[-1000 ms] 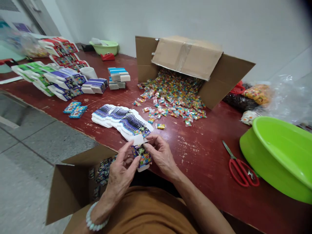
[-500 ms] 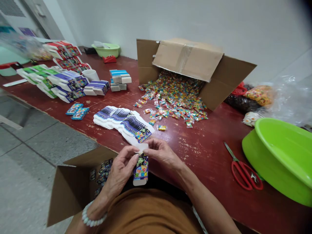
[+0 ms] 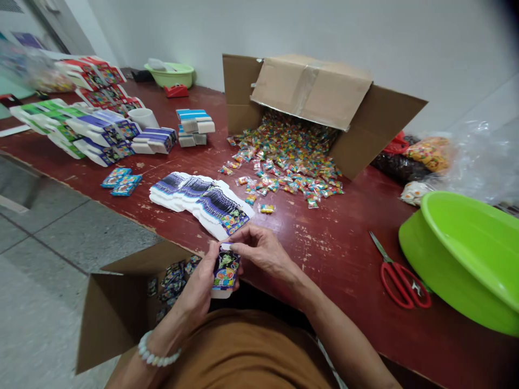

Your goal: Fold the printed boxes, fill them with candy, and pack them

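A small dark printed candy box [image 3: 226,272] is upright in front of me, its lower flap still sticking out at the bottom. My left hand [image 3: 203,286] is closed around its sides, thumb along the left edge and fingertips showing at the right. With thumb and fingers, my right hand [image 3: 261,249] pinches the white top flap. Just beyond my hands lies a fanned row of flat, unfolded cartons [image 3: 198,201] in the same dark print. Wrapped candies [image 3: 284,156] spill from a large cardboard box [image 3: 310,92] behind them.
Below the table edge at left, an open cardboard box [image 3: 109,313] holds dark packets. Red-handled scissors [image 3: 403,281] and a green basin [image 3: 446,259] are at right. Stacked folded boxes [image 3: 105,129], a white cup [image 3: 142,118] and blue packets [image 3: 121,181] stand at left.
My left hand has wrapped further around the candy box. The raised white top flap has been folded down, and my right thumb now presses at it. The view has shifted slightly.
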Tool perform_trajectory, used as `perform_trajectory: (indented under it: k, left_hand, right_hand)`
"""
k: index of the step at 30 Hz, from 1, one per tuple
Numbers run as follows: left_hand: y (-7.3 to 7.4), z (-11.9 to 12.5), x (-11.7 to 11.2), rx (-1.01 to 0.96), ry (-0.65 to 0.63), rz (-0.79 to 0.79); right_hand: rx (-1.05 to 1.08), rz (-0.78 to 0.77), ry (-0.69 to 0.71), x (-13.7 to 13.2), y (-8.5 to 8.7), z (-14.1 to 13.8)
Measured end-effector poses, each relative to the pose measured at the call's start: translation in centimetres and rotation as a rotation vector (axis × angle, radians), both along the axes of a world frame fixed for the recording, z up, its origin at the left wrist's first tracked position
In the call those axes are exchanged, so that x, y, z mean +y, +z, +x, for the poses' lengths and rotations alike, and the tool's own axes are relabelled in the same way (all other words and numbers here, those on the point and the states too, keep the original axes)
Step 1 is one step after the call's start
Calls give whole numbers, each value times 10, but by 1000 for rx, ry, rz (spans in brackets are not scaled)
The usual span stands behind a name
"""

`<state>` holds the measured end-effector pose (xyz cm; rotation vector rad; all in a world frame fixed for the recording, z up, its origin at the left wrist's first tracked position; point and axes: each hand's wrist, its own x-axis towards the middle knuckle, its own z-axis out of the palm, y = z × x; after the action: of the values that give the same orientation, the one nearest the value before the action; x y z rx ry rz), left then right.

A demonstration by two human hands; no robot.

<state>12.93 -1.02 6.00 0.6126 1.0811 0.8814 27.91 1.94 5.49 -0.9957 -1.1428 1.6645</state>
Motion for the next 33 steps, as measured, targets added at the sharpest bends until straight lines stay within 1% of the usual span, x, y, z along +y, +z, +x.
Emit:
perform_trajectory:
  k: [2,4,7,9,12,15,17,21,23,25,27,30,33]
  left_hand:
    - [-1,0,0,31,-2,49]
    - [-3,-2,1,66,-17,84]
    - [-5,-7,2,118,-32,118]
    - [-8,-11,4,127,-41,133]
    - [-11,-15,7,106,-47,138]
    - [-10,-14,7,89,-24,116]
    - [-6,-11,5,55,-21,78]
    - [1,-6,-1,-49,-51,-18]
    - [1,-5,-3,-47,-52,8]
    - [-1,-5,-3,-12,-50,64]
    - [-3,-6,-1,36,-54,101]
    - [-3,-7,1,96,-47,109]
    - [-1,-6,1,94,-31,88]
  right_hand:
    - [23,-43,-11,1,4,-1]
    - [31,-48,-44,1,7,-3]
    - [0,43,-99,1,9,-3]
    - [-25,100,-112,1,9,-3]
    - [-29,83,-102,2,8,-4]
    - [-34,76,-101,2,7,-4]
    - [-66,149,-78,2,8,-2]
    - [-144,342,81,0,15,7]
    - [-224,447,92,-1,17,10]
    - [-280,498,64,0,17,11]
    - [-284,459,54,3,15,10]
    - [-250,410,43,7,12,8]
    - [-142,382,104,5,11,5]
